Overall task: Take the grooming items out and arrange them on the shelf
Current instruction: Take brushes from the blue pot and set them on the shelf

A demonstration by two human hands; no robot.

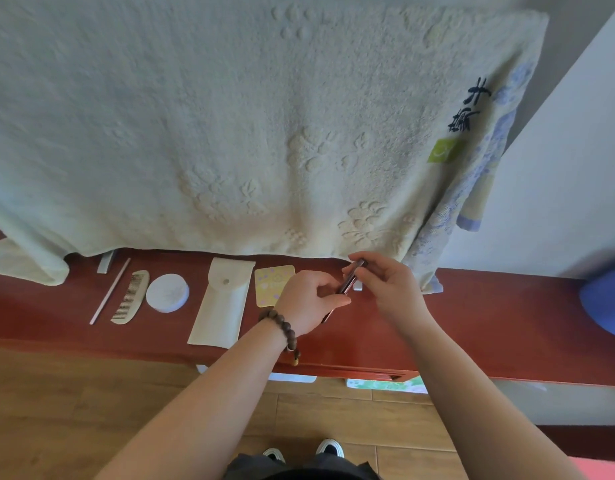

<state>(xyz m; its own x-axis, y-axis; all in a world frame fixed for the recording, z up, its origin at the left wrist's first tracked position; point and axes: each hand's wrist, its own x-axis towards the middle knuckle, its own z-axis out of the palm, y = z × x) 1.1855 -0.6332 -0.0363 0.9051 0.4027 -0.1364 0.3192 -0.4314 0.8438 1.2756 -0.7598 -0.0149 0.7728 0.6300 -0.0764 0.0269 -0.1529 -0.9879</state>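
On the red-brown wooden shelf (472,306), L to R, thin pale stick (109,292), cream wooden comb (130,297), round white tin (167,292), cream fabric pouch (223,303) are lying spaced apart. We're gripping a slim dark metal tool (347,287) w/ both hands, left hand (309,299) fingers narrow on its lower end, right hand (385,285) pinching the top, prob. steadying it before placing.

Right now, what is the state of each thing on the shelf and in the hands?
Pouch: flat on the shelf, flap shut.
Comb: lying flat.
Thin stick: lying flat, left of the comb.
Round tin: lid on.
Yellow card: flat, partly hidden by left hand.
Dark slim tool: held by both hands, right hand at its top.
Towel: hanging.
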